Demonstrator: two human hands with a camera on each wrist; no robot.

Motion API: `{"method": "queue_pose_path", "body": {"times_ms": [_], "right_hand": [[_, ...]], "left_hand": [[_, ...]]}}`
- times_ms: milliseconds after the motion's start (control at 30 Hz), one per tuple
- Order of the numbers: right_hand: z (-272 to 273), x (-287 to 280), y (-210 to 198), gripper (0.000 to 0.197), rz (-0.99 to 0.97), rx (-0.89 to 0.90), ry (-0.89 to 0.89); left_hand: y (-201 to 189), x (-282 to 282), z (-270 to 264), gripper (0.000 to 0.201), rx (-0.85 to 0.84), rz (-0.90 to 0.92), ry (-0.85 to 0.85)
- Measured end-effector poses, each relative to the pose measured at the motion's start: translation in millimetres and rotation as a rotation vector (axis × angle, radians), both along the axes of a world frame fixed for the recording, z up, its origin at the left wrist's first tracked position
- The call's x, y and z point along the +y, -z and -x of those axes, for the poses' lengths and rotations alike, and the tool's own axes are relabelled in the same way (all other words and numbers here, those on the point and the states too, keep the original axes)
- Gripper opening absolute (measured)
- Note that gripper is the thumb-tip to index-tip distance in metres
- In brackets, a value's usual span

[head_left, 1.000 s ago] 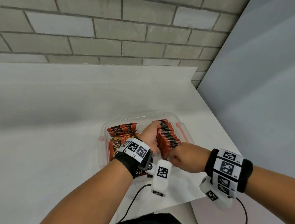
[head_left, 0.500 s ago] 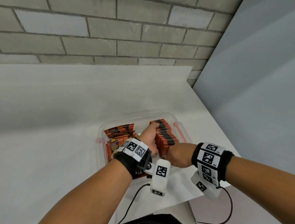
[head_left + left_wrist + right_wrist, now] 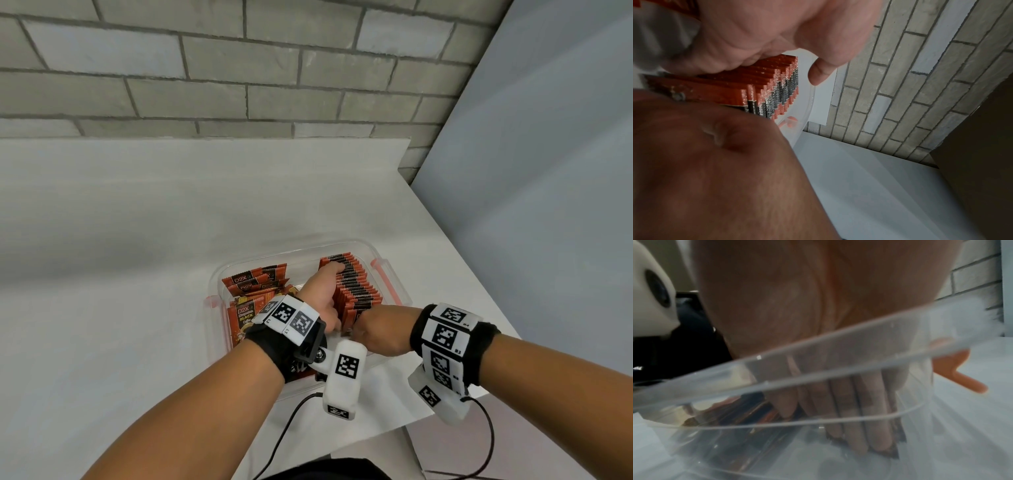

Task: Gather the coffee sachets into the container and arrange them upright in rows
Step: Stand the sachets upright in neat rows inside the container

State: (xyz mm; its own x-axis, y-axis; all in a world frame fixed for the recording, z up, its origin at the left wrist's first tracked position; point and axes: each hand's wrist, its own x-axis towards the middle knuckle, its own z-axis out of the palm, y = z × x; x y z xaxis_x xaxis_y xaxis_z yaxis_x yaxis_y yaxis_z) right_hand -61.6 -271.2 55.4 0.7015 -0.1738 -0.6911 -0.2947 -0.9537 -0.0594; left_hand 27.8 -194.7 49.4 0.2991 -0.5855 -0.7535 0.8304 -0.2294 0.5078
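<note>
A clear container (image 3: 291, 254) with orange latches sits on the white table. Along its right side, a row of orange and black coffee sachets (image 3: 359, 291) stands upright. My left hand (image 3: 322, 291) lies against the row's left side, fingers reaching its far end and thumb (image 3: 818, 73) free. My right hand (image 3: 376, 332) presses straight fingers (image 3: 859, 415) flat against the row's near end, seen through the container wall (image 3: 818, 353). Several loose sachets (image 3: 253, 284) lie flat in the container's left half.
The table's right edge (image 3: 462, 274) runs close beside the container, with a grey panel beyond it. A brick wall stands behind the table. An orange latch (image 3: 953, 369) sticks out at the container's right. A black cable (image 3: 284, 425) trails at the near edge.
My right hand has moved left and into the container, up against the near end of the upright row. My left hand has stayed along the row.
</note>
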Motion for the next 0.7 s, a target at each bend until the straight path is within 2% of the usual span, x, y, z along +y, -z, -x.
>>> {"method": "queue_pose_path", "body": {"times_ms": [367, 600, 700], "right_hand": [[2.2, -4.5, 2.3, 0.028, -0.217, -0.069, -0.008], [6.7, -8.6, -1.0, 0.034, -0.158, -0.068, -0.008], [6.6, -9.9, -12.4, 0.028, -0.121, -0.053, 0.045]], "left_hand": [[13.3, -4.3, -3.7, 0.032, 0.030, 0.041, -0.044], [19.8, -5.6, -7.0, 0.023, 0.056, 0.052, -0.029], [21.7, -5.9, -8.1, 0.024, 0.068, 0.046, -0.018]]}}
